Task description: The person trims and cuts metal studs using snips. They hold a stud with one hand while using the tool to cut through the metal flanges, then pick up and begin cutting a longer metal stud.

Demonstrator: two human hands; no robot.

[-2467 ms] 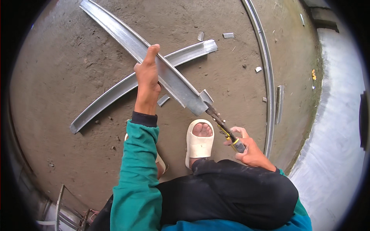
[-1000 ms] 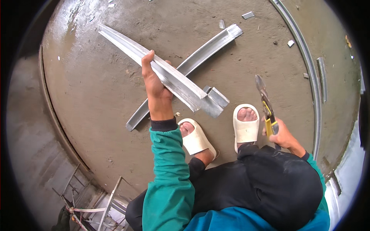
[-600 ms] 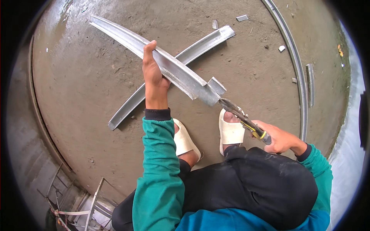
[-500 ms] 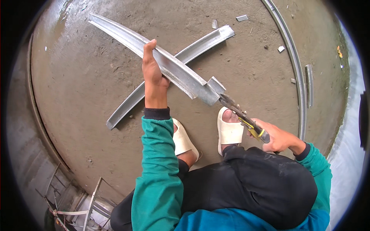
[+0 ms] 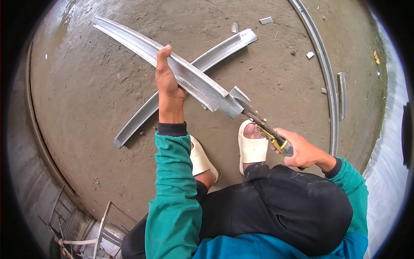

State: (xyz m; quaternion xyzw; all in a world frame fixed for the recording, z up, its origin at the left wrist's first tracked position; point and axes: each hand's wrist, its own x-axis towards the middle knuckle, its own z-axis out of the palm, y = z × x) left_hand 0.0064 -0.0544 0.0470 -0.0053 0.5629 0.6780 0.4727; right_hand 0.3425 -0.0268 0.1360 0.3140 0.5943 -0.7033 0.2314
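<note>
My left hand [image 5: 170, 84] grips a silvery metal channel [image 5: 202, 90] held diagonally, its thumb over the upper edge. The channel's lower right end has a notched, raised tab. At that end are the jaws of metal snips [image 5: 263, 129] with yellow-and-black handles, held in my right hand [image 5: 304, 149]. Beneath the held piece, a second channel [image 5: 133, 125] lies crosswise on the muddy concrete floor [image 5: 77, 108]. My cream sandals [image 5: 252, 149] are just below.
A long channel [image 5: 327, 73] runs down the right, beside a short strip [image 5: 343, 95]. Small metal offcuts [image 5: 266, 20] lie near the top. A metal frame [image 5: 101, 228] stands at lower left by a grey wall [image 5: 23, 146]. A pale surface [image 5: 384, 146] borders the right.
Since a second ago, my right hand has raised the snips' jaws to the channel's notched end. The whole scene has shifted slightly leftward in view since then.
</note>
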